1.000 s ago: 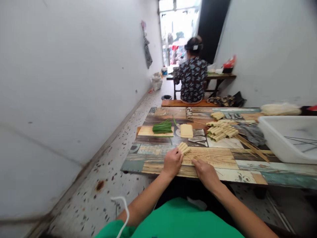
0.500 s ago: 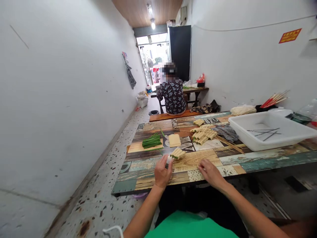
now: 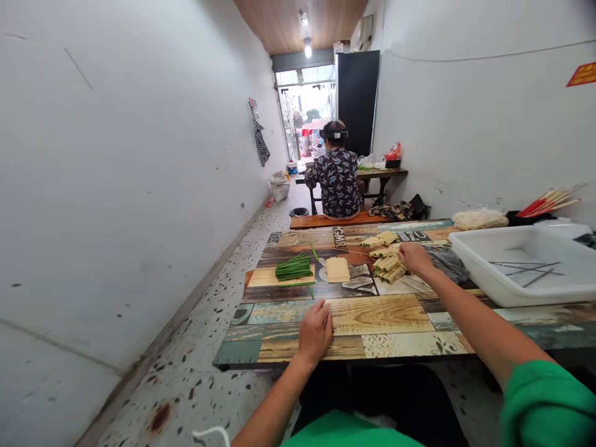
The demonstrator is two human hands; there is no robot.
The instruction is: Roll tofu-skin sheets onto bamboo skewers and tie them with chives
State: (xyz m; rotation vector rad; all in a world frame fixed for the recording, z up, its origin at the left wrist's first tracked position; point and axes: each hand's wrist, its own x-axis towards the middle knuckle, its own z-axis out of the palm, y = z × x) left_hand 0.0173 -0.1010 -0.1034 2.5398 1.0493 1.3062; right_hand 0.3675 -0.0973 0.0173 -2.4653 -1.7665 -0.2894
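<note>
My left hand [image 3: 316, 330] rests near the table's front edge, fingers loosely bent, the thumb a little apart, nothing in it. Beyond it lie a stack of pale yellow square sheets [image 3: 338, 270] and a bundle of cut green stalks [image 3: 294, 267], like chives. My right hand [image 3: 416, 258] reaches over the pile of pale rolls [image 3: 389, 268] with green filling. Its fingers are closed at the right end of a skewer of rolls [image 3: 382, 252]; the skewer's end is hidden by the hand. More rolls [image 3: 379, 239] lie just behind.
A white plastic tub [image 3: 516, 292] with several thin dark rods stands at the right, beside a grey cloth [image 3: 449, 264]. Behind it are a bagged pale bundle [image 3: 479, 220] and red-tipped sticks [image 3: 549, 202]. A person [image 3: 338, 180] sits on a bench ahead, facing away.
My right hand has moved forward and right from the front edge to the pile. The rolls beside my left hand are gone from there. The view has shifted slightly left.
</note>
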